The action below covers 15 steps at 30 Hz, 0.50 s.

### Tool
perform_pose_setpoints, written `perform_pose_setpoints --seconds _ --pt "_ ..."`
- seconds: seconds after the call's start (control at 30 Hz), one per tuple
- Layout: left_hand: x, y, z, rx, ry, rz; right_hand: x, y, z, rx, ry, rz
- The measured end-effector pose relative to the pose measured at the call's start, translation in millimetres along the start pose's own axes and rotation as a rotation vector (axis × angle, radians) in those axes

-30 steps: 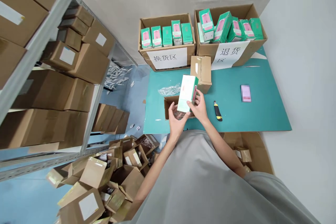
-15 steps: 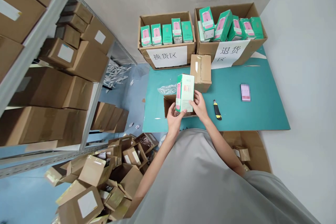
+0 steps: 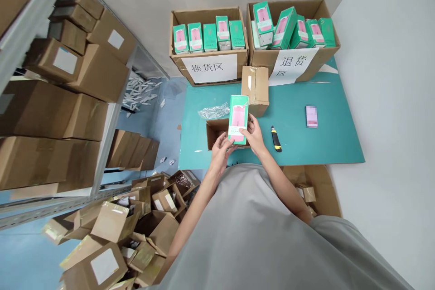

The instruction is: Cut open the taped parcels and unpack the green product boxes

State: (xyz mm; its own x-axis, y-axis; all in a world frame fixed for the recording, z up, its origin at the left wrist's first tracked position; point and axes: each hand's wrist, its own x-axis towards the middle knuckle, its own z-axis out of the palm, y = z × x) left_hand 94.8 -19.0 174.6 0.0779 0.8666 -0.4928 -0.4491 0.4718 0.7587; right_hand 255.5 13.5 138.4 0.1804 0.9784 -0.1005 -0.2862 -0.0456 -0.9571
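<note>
Both my hands hold a green product box (image 3: 238,118) with a pink picture on its front, upright above a small open cardboard box (image 3: 214,130) on the teal table (image 3: 306,145). My left hand (image 3: 220,152) grips the box's lower left corner from below. My right hand (image 3: 254,135) clasps its lower right side. A closed cardboard box (image 3: 255,88) stands just behind the green box.
Two large cartons (image 3: 207,65) (image 3: 292,59) with white paper signs at the table's back hold several green boxes. A utility knife (image 3: 276,138), a phone (image 3: 311,116) and a clear plastic wrap (image 3: 213,110) lie on the table. Shelves of cartons (image 3: 61,108) stand at left; discarded boxes (image 3: 136,226) are piled on the floor.
I have turned the green box in my hands from its white side to its front with the pink picture facing me. The view has shifted slightly.
</note>
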Motion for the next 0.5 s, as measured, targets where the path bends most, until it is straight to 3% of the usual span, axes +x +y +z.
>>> perform_pose_setpoints --seconds 0.3,0.5 --pt "0.2 -2.0 -0.3 0.035 0.055 0.050 6.0 -0.5 -1.0 -0.068 -0.079 -0.006" --pt "3.7 -8.2 -4.4 0.333 0.203 0.270 -1.9 -2.9 7.5 -0.173 0.000 -0.014"
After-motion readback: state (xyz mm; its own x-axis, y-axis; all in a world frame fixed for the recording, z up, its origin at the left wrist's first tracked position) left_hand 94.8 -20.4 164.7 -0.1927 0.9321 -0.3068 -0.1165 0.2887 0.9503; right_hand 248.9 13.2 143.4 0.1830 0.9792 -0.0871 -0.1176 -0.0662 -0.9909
